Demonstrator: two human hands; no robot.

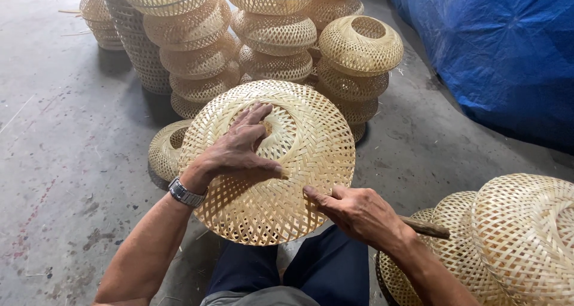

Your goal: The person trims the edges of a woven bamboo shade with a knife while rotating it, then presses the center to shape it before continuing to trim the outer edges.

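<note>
Bamboo woven shade (269, 192), centre frame, looks light, springy; left hand (236, 150) fingers spread flat, right hand (359, 213) fingers pinching its rim.

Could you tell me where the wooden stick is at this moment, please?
In the head view the wooden stick is at lower right, jutting out behind the right hand toward the woven baskets stacked on that side.

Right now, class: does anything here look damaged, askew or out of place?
Nothing looks damaged. The woven bamboo shade under both hands shows an even weave. One odd item: a brown stick pokes out behind the right hand, resting against the shades at the right.
</note>
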